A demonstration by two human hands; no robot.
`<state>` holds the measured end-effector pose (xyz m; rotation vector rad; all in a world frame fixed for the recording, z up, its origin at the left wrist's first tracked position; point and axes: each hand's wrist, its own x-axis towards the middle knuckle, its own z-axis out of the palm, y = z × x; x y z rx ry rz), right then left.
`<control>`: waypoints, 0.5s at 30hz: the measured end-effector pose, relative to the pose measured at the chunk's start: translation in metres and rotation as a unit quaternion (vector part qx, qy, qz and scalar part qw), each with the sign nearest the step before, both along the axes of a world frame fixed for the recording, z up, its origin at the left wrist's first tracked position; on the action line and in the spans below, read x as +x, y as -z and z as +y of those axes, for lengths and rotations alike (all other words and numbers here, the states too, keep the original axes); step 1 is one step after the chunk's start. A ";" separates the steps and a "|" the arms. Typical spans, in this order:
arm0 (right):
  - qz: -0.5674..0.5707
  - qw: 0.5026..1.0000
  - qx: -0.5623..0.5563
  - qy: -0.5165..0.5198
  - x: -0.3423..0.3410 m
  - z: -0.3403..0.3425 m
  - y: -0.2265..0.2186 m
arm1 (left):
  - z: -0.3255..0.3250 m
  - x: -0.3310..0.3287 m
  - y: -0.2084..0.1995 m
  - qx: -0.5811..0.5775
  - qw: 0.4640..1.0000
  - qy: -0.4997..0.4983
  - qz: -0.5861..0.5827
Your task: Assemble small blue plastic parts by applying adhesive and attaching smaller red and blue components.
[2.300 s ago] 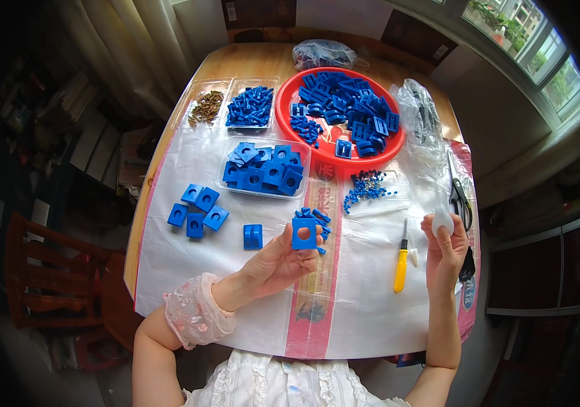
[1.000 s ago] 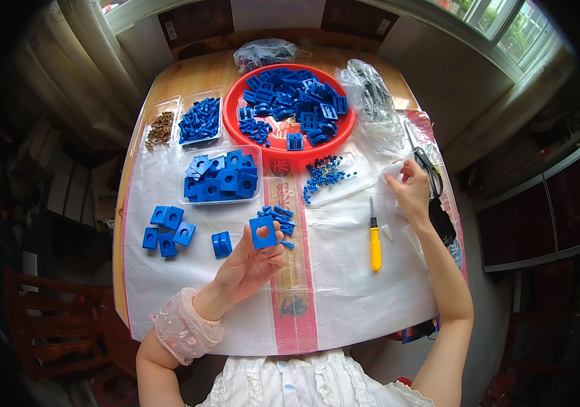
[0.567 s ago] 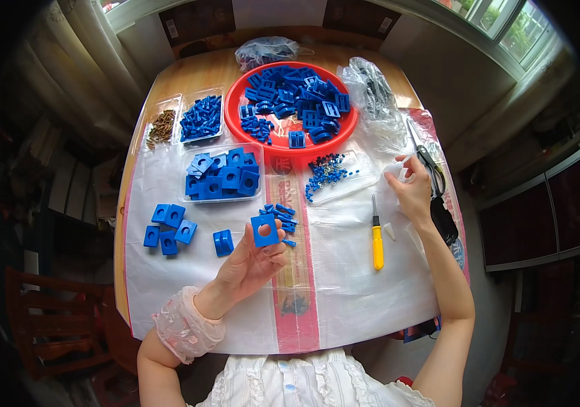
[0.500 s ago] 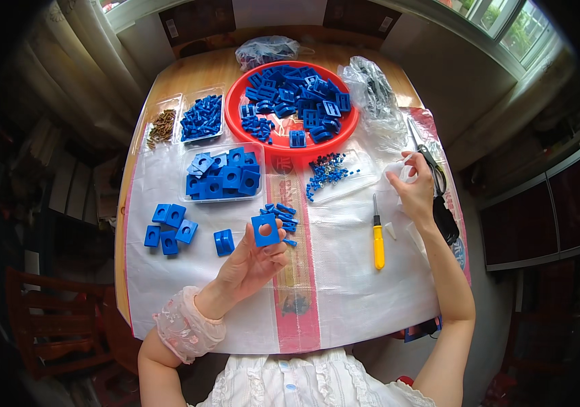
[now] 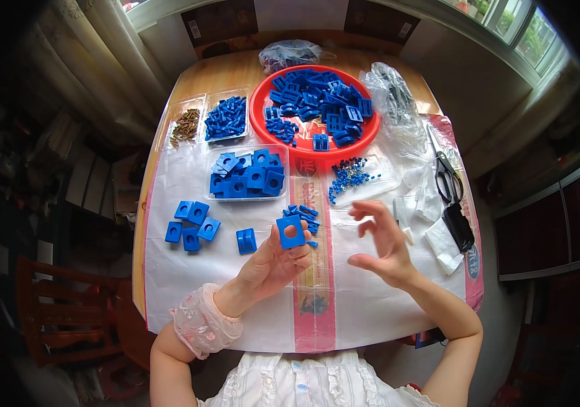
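Between the thumb and fingers of my left hand (image 5: 261, 270) is a square blue plastic part (image 5: 295, 240) with a round hole, held upright above the mat. My right hand (image 5: 390, 252) hovers to its right, fingers curved and spread apart, with nothing in it. A yellow-handled screwdriver, seen earlier in that spot, is mostly covered by this hand. Beyond the held part lies a small heap of narrow blue plastic pieces (image 5: 303, 216). A rounded blue part (image 5: 246, 241) stands left of my left hand, and several square blue parts (image 5: 209, 228) with holes lie farther left.
A clear tray (image 5: 249, 198) holds more square blue parts. Behind stand boxes of screws (image 5: 185, 127) and blue pieces (image 5: 226, 117), plus a red basin (image 5: 257, 129) of blue parts. Small blue-and-metal bits (image 5: 351, 173), scissors (image 5: 447, 178) and white tissue (image 5: 444, 245) lie to the right.
My right hand has left the white tissue at the right and come inward, toward the held part. My left hand keeps its grip. The whole view has shifted slightly.
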<state>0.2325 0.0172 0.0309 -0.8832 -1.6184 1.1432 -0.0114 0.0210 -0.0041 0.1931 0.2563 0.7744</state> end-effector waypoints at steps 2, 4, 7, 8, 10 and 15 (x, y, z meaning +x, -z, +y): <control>0.056 0.994 -0.055 -0.072 -0.025 0.009 0.006 | -0.002 0.000 -0.004 0.015 1.000 -0.001 0.008; 0.115 0.980 -0.103 -0.128 -0.045 0.014 0.006 | -0.004 0.000 -0.008 0.040 0.999 -0.007 0.015; 0.167 0.959 -0.168 -0.153 -0.066 0.015 -0.001 | -0.007 0.002 -0.016 0.064 0.997 -0.017 0.040; 0.183 0.959 -0.162 -0.145 -0.072 0.015 0.002 | -0.007 0.001 -0.017 0.070 0.996 -0.020 0.051; 0.201 0.944 -0.211 -0.153 -0.079 0.011 -0.002 | -0.008 -0.001 -0.014 0.077 0.996 -0.013 0.048; 0.266 0.917 -0.259 -0.144 -0.086 0.009 0.013 | -0.008 -0.001 -0.010 0.084 0.996 -0.011 0.031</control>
